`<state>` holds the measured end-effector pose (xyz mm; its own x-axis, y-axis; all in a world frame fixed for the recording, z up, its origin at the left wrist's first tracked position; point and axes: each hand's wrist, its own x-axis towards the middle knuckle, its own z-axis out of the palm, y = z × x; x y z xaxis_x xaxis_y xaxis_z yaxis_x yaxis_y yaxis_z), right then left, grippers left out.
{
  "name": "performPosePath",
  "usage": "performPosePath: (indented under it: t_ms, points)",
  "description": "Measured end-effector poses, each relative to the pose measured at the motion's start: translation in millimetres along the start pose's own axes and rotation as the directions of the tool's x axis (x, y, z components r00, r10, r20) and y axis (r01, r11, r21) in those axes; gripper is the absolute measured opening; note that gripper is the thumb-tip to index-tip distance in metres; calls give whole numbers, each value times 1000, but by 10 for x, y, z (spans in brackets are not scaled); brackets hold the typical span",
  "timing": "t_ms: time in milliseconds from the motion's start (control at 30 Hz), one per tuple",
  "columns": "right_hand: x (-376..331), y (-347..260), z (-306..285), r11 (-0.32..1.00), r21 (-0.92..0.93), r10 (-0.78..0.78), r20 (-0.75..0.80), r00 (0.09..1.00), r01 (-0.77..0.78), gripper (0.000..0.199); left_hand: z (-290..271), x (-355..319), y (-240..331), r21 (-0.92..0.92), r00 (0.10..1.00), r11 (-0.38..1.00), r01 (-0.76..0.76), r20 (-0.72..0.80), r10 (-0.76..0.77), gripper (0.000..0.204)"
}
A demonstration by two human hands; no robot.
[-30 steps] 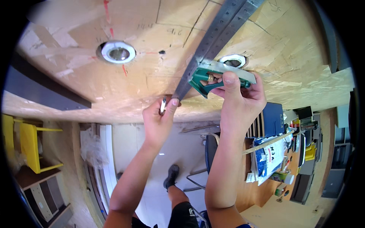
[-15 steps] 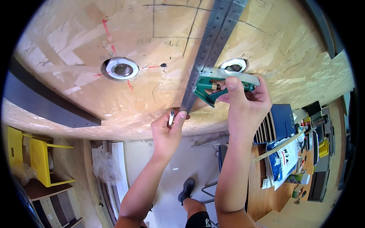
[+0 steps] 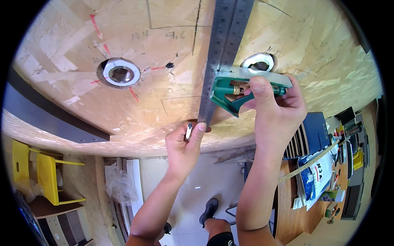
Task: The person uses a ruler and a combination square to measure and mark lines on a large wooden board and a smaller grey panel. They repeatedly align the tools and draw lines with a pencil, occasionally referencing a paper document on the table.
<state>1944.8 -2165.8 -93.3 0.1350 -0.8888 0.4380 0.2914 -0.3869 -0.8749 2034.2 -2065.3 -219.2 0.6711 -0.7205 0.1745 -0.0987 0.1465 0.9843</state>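
right hand point(image 3: 275, 110) grips green square head point(image 3: 234, 92), now slid nearer; left hand point(image 3: 184, 141) pinches pencil point(image 3: 188, 131) at steel ruler point(image 3: 223, 53) end on board point(image 3: 123, 119), ready for marking.

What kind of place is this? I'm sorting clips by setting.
Probably a woodworking or fabrication workshop. A chipboard panel marked with pencil lines is being measured with a combination square, and a cluttered workbench with tools stands at the right, near yellow chairs.

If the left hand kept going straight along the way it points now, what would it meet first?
The left hand points up at the board. Its fingertips already sit at the lower end of the steel ruler, so it would likely press against the ruler and the board behind it almost at once.
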Motion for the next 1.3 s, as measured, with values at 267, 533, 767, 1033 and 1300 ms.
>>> performPosePath:
  t_ms: [267, 533, 767, 1033, 1300]
  points:
    - [-1, -15, -26, 998, 28, 57, -17, 998, -57, 32, 35, -13, -17, -12, 1000, 1000, -1, -21, 1, 24]
    - [-46, -24, 48, 993, 13, 114, -52, 992, -113, 32, -26, -28, -56, 26, 999, 999, 25, -37, -24, 25]
    - [-39, 19, -49, 996, -52, 72, -37, 997, -74, 34, -10, -32, 8, 60, 998, 997, 51, -22, -50, 28]
    - [-29, 12, -86, 993, 22, 118, -5, 993, -117, 38, 19, -61, 65, 91, 995, 991, 93, -26, -91, 29]
    - [-14, -2, -92, 989, 92, 113, 37, 993, -116, 37, 62, -36, -8, -7, 995, 1000, -16, -98, 16, 27]
